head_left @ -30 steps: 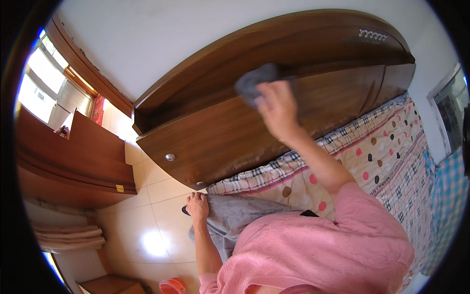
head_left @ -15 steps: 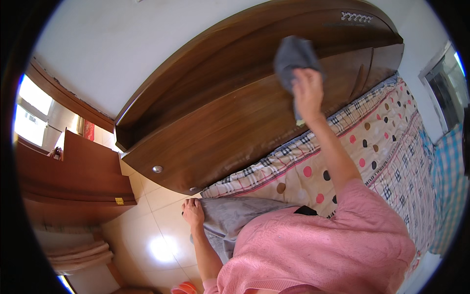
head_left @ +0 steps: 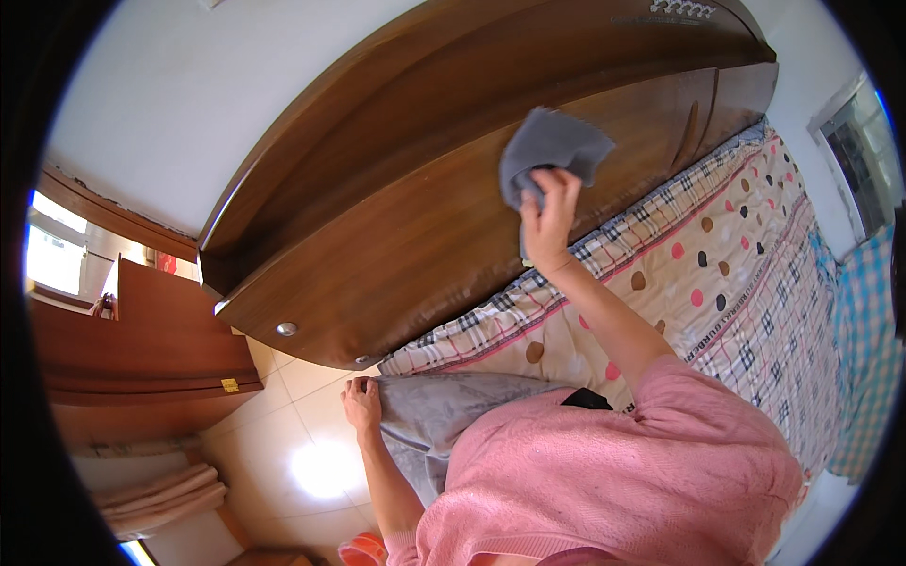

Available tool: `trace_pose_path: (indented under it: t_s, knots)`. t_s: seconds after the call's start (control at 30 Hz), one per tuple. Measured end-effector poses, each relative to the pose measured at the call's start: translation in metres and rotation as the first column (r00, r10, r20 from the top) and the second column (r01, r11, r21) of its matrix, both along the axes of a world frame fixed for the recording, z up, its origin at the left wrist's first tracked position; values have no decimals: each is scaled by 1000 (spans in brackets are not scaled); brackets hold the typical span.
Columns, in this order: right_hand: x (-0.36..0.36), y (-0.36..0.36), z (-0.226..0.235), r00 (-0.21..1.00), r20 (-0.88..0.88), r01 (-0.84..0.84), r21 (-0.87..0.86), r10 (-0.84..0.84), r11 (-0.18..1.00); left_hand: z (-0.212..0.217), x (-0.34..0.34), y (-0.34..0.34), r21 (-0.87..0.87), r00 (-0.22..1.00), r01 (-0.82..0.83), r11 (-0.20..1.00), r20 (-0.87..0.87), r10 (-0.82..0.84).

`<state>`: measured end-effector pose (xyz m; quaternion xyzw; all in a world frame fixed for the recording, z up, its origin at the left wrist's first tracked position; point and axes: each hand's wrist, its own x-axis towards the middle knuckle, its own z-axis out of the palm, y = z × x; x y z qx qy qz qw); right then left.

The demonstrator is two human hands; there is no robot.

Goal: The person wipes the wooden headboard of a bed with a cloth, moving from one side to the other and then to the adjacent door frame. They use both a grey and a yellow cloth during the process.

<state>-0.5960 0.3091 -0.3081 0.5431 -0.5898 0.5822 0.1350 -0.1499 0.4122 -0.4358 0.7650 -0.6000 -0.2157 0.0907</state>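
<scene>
My right hand (head_left: 552, 215) grips a grey cloth (head_left: 555, 149) against the front panel of a dark brown wooden headboard (head_left: 415, 236). The cloth's upper part fans out beyond my fingers, and a small pale tag-like edge shows below it. My left hand (head_left: 361, 404) rests at the edge of my grey-clad knee (head_left: 429, 401), its fingers curled in, with nothing seen in them. Beneath my right arm lies a patterned bed sheet (head_left: 613, 283) with dots and checks, running along the headboard's foot.
A reddish-brown cabinet (head_left: 142, 330) stands at the left on a tiled floor (head_left: 283, 453). Near my left elbow is an orange-red plastic item (head_left: 362, 549). A blue checked cloth (head_left: 864, 349) hangs at the right, close to a window (head_left: 854, 156). Metal hooks (head_left: 681, 9) sit on the headboard.
My right hand has moved left and down across the headboard with the grey cloth, which has spread out more. My left hand has shifted slightly at the knee, fingers more curled.
</scene>
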Motion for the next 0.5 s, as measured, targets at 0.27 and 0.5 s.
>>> trace_pose_path:
  t_s: [0.27, 0.5]
  knots:
    - [-98, -7, -11, 968, 73, 240, 11, -241, 971, 9, -5, 7, -35, 999, -14, 999, 29, 15]
    - [-181, -2, -116, 617, 693, 402, 130, -372, 907, 5, -9, 3, -23, 998, -4, 1000, 57, 5]
